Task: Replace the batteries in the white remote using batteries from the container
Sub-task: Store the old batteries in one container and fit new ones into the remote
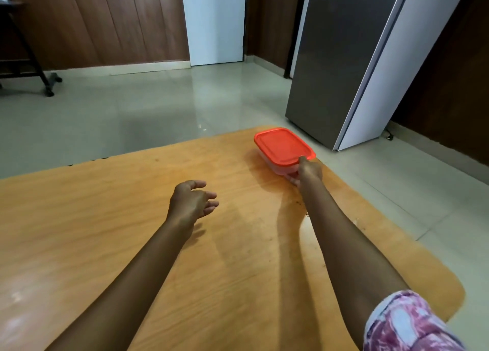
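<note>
A clear plastic container with a red lid [281, 145] stands near the far right corner of the wooden table [132, 218]. My right hand [309, 171] grips the container's near corner, thumb on the lid's edge and fingers against its side. My left hand [191, 201] hovers over the middle of the table with fingers spread and nothing in it. The lid hides what is inside the container. No white remote is in view.
The table's far edge and rounded right edge drop to a pale tiled floor. A grey refrigerator [344, 59] stands beyond the right corner. A dark stand with wheels [31, 67] is at the far left, a white door [215, 22] behind.
</note>
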